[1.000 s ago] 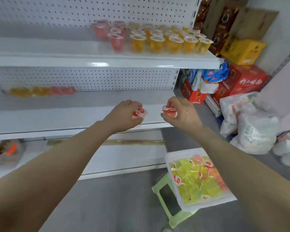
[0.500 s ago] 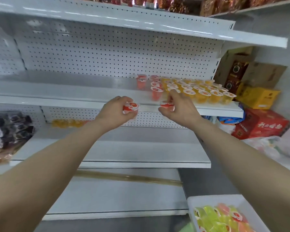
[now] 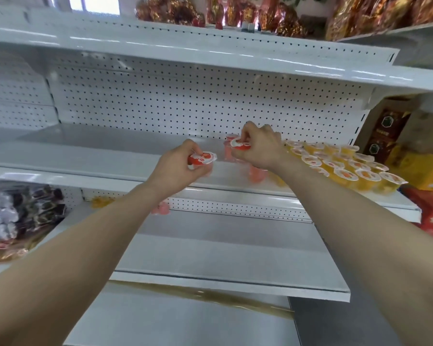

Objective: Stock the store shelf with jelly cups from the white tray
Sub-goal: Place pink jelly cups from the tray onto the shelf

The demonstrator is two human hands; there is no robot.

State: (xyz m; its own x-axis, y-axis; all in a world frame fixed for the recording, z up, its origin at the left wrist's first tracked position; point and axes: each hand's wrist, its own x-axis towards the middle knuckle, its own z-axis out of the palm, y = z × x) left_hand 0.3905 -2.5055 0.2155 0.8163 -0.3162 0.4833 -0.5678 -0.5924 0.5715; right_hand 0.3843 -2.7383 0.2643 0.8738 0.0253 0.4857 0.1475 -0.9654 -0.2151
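Observation:
My left hand (image 3: 178,168) grips a red jelly cup (image 3: 201,159) with a white-and-red lid, held just above the front of the white shelf (image 3: 85,158). My right hand (image 3: 258,148) pinches a second red jelly cup (image 3: 240,144) by its lid, over the pink jelly cups (image 3: 256,173) that stand on the shelf. To the right of them stand several rows of orange jelly cups (image 3: 343,168). The white tray is out of view.
A pegboard back wall (image 3: 185,101) rises behind the shelf. Gold and red foil packets (image 3: 273,16) fill the top shelf. Dark wrapped snacks (image 3: 18,213) lie at the left on the lower shelf (image 3: 223,258). Yellow and red boxes (image 3: 420,171) are stacked at the right.
Both hands have risen from the lower shelf level to the shelf with the jelly cups, each carrying a red cup. The right hand has reached the pink cups; the tray has left the view.

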